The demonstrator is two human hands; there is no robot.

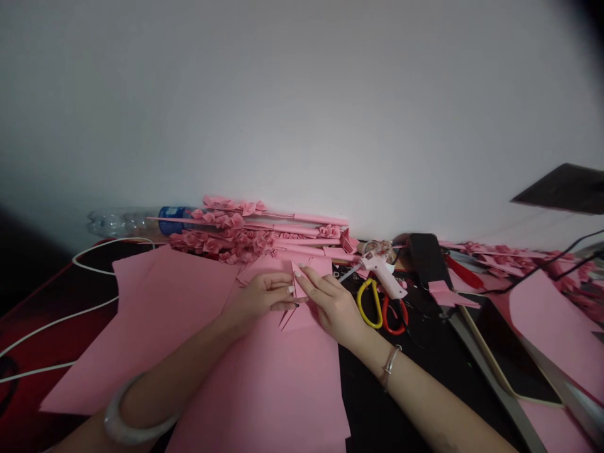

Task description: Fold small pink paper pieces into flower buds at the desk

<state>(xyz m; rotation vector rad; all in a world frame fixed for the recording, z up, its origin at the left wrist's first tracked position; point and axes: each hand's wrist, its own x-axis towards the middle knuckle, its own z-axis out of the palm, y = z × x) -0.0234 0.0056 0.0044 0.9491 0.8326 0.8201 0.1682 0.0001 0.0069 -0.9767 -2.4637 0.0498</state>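
Observation:
Both hands meet over a small folded piece of pink paper (299,288) in the middle of the view. My left hand (264,292) pinches its left side between thumb and fingers. From the right, my right hand (330,302) presses its fingers against the paper's upper and right edge. Large pink paper sheets (278,390) lie beneath both hands. A thin dark pointed thing (285,319) shows just below the left fingertips; what it belongs to is hidden.
Paper flowers (236,242) with rolled stems lie along the wall beside a plastic bottle (127,221). Right of my hands are a glue gun (384,275), scissors with yellow and red handles (370,305) and a phone (509,352). A white cable (89,251) runs at left.

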